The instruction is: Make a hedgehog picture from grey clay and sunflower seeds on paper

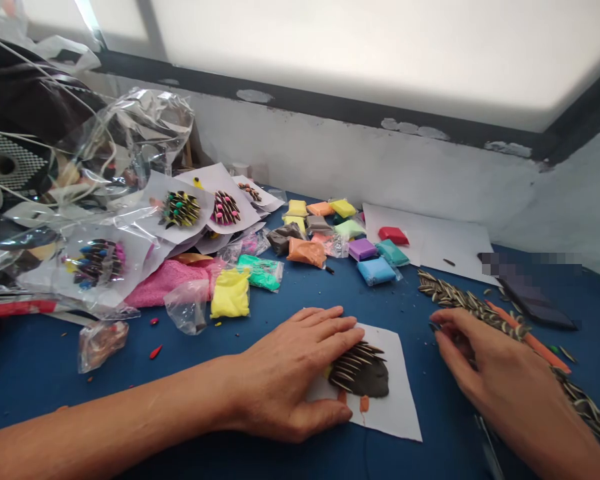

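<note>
My left hand (300,367) lies flat with its fingers stretched out over a white sheet of paper (400,413). On that sheet is a dark clay shape (375,380) with rows of striped sunflower seeds (350,367) stuck into it and orange clay pieces (364,403) below. My fingers cover its left part, where a bit of yellow shows. To the right of the paper, my right hand (500,373) pinches a sunflower seed (434,327) between thumb and fingertip. Behind and beside this hand runs a long pile of sunflower seeds (460,297).
Several bagged clay packs (375,270) lie beyond the paper. Finished seed pictures (180,210) and clear plastic bags (150,120) crowd the left. An orange stick (550,353) lies in the seeds near a dark phone-like object (535,297). A wall stands behind.
</note>
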Action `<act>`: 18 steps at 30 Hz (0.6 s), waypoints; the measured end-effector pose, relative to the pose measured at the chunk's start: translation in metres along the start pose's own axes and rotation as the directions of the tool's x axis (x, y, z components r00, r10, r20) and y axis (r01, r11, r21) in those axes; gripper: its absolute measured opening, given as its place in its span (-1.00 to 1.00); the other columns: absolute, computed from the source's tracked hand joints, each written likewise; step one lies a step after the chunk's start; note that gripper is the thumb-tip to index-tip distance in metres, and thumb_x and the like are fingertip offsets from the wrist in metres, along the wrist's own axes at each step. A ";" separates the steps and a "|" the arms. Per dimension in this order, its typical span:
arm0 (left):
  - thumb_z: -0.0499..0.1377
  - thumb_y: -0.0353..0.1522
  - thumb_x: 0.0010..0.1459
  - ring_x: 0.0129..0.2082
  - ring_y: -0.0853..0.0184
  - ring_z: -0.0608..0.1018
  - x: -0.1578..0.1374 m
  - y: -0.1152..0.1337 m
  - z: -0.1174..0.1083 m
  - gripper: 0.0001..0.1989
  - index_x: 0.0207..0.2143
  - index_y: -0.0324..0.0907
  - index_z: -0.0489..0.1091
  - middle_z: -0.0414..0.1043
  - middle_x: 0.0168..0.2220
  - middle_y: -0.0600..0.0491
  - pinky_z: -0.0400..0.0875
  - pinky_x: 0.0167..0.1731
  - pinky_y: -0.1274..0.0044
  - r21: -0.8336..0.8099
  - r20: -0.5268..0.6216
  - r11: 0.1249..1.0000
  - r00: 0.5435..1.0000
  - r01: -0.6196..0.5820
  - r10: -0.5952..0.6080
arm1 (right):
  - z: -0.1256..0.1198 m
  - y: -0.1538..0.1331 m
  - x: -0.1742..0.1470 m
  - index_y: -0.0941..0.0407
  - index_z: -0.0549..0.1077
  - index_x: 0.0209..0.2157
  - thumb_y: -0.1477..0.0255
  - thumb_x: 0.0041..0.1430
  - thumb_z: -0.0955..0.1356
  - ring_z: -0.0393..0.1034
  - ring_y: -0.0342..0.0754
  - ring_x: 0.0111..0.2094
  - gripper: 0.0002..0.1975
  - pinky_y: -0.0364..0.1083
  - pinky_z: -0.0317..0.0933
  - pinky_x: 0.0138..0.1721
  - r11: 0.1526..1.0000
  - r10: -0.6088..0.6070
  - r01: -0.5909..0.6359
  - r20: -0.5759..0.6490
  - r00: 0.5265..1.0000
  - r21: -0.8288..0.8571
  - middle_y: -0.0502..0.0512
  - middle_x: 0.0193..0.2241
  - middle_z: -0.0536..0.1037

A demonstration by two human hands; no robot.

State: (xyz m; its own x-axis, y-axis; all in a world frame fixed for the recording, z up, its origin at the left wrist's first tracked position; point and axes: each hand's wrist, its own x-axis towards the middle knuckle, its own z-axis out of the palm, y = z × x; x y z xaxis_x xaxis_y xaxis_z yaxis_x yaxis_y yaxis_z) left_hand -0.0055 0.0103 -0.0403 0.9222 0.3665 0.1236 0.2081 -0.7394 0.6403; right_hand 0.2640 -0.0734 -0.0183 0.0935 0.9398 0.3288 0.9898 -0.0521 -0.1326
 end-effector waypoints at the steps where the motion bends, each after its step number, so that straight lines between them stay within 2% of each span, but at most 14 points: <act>1: 0.25 -0.21 0.14 0.38 0.05 0.08 0.000 0.000 0.000 -0.22 0.33 -0.28 0.09 0.11 0.35 -0.14 -0.05 0.33 0.19 0.000 0.001 1.000 1.000 0.002 -0.002 | -0.003 -0.002 0.000 0.04 0.48 -0.29 0.25 0.20 0.22 0.48 -0.05 -0.54 -0.75 -0.08 0.31 -0.53 1.000 -0.002 0.002 -0.002 1.000 0.022 0.04 -0.45 0.59; 4: 0.25 -0.21 0.14 0.38 0.05 0.08 0.000 -0.001 0.000 -0.22 0.34 -0.27 0.09 0.11 0.35 -0.14 -0.05 0.33 0.19 -0.004 -0.002 1.000 1.000 0.002 -0.002 | -0.010 -0.009 -0.002 0.03 0.51 -0.32 0.24 0.21 0.24 0.54 -0.09 -0.50 -0.75 -0.18 0.37 -0.53 0.993 -0.026 0.022 0.034 0.999 0.112 0.01 -0.45 0.62; 6: 0.25 -0.22 0.14 0.38 0.04 0.08 0.000 -0.001 0.000 -0.22 0.34 -0.27 0.09 0.11 0.34 -0.14 -0.06 0.33 0.18 -0.009 -0.007 1.000 1.000 -0.002 0.002 | -0.013 -0.012 -0.003 0.03 0.53 -0.34 0.22 0.22 0.27 0.58 -0.08 -0.44 -0.74 -0.24 0.40 -0.52 0.975 -0.048 0.025 0.099 0.994 0.220 0.01 -0.44 0.64; 10: 0.25 -0.23 0.14 0.37 0.03 0.10 0.000 -0.001 0.000 -0.24 0.33 -0.24 0.10 0.14 0.33 -0.15 -0.04 0.33 0.18 -0.014 -0.018 1.000 1.000 -0.014 0.014 | -0.016 -0.013 -0.007 0.03 0.55 -0.29 0.21 0.18 0.34 0.60 -0.08 -0.38 -0.78 -0.26 0.45 -0.41 0.916 -0.072 -0.006 0.179 0.981 0.402 -0.01 -0.39 0.65; 14: 0.26 -0.22 0.14 0.37 0.05 0.11 0.000 -0.001 0.000 -0.26 0.31 -0.26 0.12 0.15 0.33 -0.16 -0.03 0.32 0.19 0.001 -0.016 0.999 0.999 -0.032 0.032 | -0.018 -0.018 -0.011 0.00 0.53 -0.32 0.23 0.24 0.33 0.54 -0.11 -0.43 -0.81 -0.25 0.42 -0.46 0.912 -0.168 0.083 0.181 0.969 0.402 -0.02 -0.43 0.59; 18: 0.26 -0.21 0.14 0.37 0.04 0.12 -0.001 -0.002 0.000 -0.27 0.29 -0.29 0.15 0.15 0.32 -0.17 -0.01 0.32 0.20 0.016 -0.014 0.999 0.999 -0.039 0.039 | -0.017 -0.028 -0.015 -0.02 0.47 -0.26 0.26 0.32 0.27 0.49 -0.18 -0.47 -0.83 -0.29 0.37 -0.50 0.919 -0.221 0.175 0.093 0.971 0.353 -0.06 -0.42 0.56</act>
State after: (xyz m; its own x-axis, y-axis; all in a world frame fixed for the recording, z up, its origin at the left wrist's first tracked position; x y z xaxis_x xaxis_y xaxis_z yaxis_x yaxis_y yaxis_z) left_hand -0.0069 0.0114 -0.0413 0.9250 0.3450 0.1592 0.1771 -0.7621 0.6228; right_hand 0.2368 -0.0923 -0.0036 -0.1375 0.9554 0.2612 0.8881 0.2357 -0.3946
